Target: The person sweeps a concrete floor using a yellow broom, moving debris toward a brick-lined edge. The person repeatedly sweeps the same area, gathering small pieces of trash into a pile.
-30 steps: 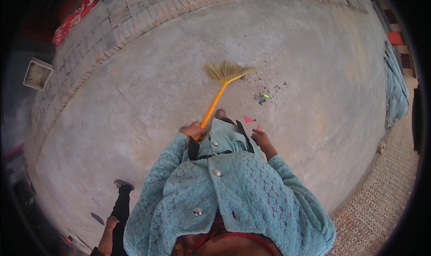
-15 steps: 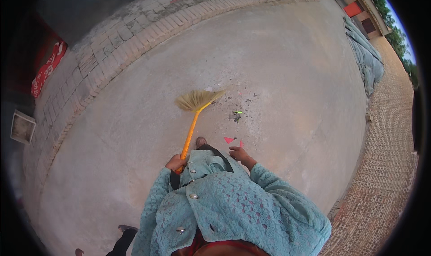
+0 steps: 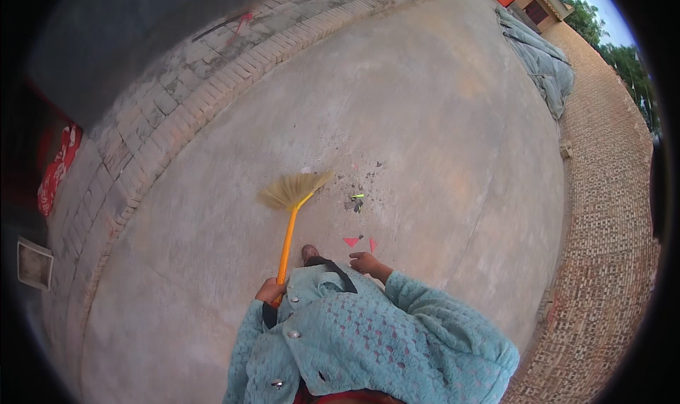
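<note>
My left hand (image 3: 270,291) is closed around the lower end of a broom's orange handle at my left side. The broom (image 3: 287,245) points away from me, its fan of straw-coloured bristles (image 3: 289,191) at the concrete ground. Just right of the bristles lie scattered dark bits, with a grey and bright green scrap (image 3: 355,203) among them. Nearer to me are two red triangular scraps, one a left scrap (image 3: 351,242) and one a right scrap (image 3: 373,245). My right hand (image 3: 367,264) hovers by my waist, index finger stretched out, holding nothing visible.
A raised brick ledge (image 3: 177,131) curves along the left, with a pale square box (image 3: 35,264) beside it. Brick paving (image 3: 595,213) borders the concrete on the right. A grey-green tarpaulin-covered heap (image 3: 536,60) stands at the far right. My brown shoe (image 3: 309,252) shows ahead.
The view has tilted, so broom and scraps appear lower and further left. A dark-clad leg and shoe at the lower left have left the picture. My left hand still grips the broom.
</note>
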The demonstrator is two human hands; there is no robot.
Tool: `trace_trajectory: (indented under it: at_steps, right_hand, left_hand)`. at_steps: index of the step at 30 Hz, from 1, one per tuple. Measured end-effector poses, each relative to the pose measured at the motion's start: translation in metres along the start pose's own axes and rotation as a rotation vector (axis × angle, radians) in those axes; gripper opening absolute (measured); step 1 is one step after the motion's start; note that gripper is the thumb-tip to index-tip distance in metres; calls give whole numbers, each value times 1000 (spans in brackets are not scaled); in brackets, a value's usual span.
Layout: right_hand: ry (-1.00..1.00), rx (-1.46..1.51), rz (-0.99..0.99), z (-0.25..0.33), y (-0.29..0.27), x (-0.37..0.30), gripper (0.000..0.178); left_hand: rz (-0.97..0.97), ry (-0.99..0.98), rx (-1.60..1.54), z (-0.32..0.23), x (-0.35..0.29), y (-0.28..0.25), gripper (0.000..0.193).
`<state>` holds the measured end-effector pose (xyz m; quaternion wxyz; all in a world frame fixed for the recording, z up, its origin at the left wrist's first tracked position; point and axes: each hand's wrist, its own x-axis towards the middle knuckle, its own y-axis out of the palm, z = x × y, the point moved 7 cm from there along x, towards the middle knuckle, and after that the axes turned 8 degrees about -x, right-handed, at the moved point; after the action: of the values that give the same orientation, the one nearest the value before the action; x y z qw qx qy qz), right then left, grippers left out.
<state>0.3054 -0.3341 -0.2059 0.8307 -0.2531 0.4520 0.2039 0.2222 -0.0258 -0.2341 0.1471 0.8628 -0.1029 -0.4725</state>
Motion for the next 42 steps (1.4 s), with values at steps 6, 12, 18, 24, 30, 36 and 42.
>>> trace_trajectory:
  at_steps: [6,12,18,24,30,36,42]
  right_hand:
    - [1,38,45,15,0,-1,43]
    - [30,67,57,3,7,2,46]
    - [43,101,79,12,5,0,47]
    - [16,100,76,5,2,-4,47]
    - [5,91,54,10,1,-10,46]
    - [-51,123,56,41,8,-9,46]
    - [-140,175,78,63,9,-8,46]
  left_hand:
    - [-49,114,21,-4,4,-3,19]
    - [-90,72,62,-32,-24,8,18]
    - [-56,66,-77,-23,-21,7,21]
    - [-69,26,-104,-53,-50,7,29]
    - [-38,83,-124,-71,-79,8,27]
    - [35,166,-225,-75,-90,16,23]
    - [-120,328,-106,-69,-106,9,26]
